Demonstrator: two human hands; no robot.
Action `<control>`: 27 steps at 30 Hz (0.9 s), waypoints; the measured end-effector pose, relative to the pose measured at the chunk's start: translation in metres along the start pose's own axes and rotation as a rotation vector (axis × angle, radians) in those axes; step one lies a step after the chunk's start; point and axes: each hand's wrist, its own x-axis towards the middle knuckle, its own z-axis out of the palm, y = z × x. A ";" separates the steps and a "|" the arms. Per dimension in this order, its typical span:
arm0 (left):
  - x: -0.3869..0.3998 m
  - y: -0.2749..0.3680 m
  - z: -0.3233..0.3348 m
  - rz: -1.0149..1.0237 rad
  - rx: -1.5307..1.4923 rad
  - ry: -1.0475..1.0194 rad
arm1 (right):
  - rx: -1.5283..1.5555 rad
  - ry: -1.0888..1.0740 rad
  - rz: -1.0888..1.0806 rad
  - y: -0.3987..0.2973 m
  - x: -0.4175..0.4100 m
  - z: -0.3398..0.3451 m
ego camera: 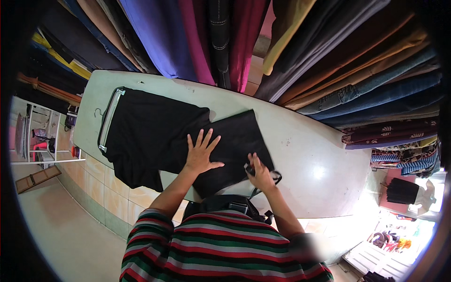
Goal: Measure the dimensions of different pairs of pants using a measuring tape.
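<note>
A black fabric garment (151, 127), which looks like trousers, lies over the table before me. Its left end is clipped to a clip hanger (108, 120) with a metal hook. My left hand (202, 155) rests flat on the garment near its middle, fingers spread. Over the lower right part of the cloth, my right hand (260, 173) has its fingers around a small dark object (250, 170), whose kind I cannot tell. A dark loop or strap (277, 177) shows beside that wrist.
The pale table (306, 169) reaches to the right. Trousers and other clothes (165, 38) hang densely along its far edge. At the left stands a white shelf (53, 141); a framed panel (37, 179) leans below it. More clothes (401, 190) hang at the far right.
</note>
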 end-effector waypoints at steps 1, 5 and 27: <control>-0.006 -0.012 -0.001 0.072 -0.013 -0.025 | 0.046 0.031 -0.006 -0.003 -0.011 0.006; -0.016 -0.035 -0.012 0.191 -0.108 -0.134 | 0.268 0.026 0.055 -0.016 -0.033 0.016; 0.055 0.089 0.025 -0.137 -1.030 -0.015 | 0.199 0.192 0.147 -0.026 -0.013 -0.022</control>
